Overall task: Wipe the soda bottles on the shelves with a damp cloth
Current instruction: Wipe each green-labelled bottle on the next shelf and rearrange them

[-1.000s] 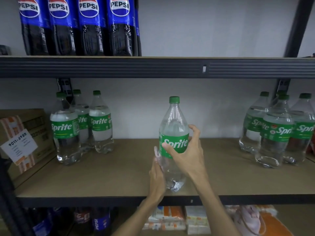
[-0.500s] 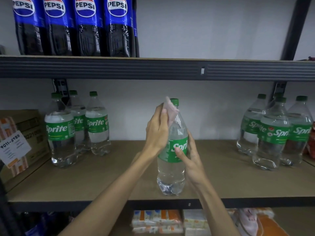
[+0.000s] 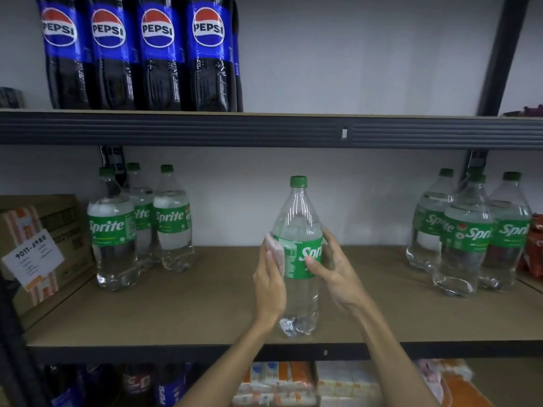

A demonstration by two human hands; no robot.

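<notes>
Brown shelf board (image 3: 176, 312) carries an upright Sprite bottle (image 3: 298, 218) near its front edge, between both hands. The left hand (image 3: 269, 284) curls round a pink cloth (image 3: 276, 251), pressing it to the label's left side. The right hand (image 3: 338, 274) grips the label's right side, thumb in front. Farther back, spare Sprite bottles (image 3: 113, 230) cluster left and right. Pepsi bottles (image 3: 158, 54) line the upper shelf (image 3: 411, 132).

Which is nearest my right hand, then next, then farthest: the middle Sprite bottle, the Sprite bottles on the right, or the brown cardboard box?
1. Clear green-labelled Sprite bottle, centre, in the grip of the right hand.
2. Cluster of clear Sprite bottles, at the right end.
3. Brown cardboard box, far left.
</notes>
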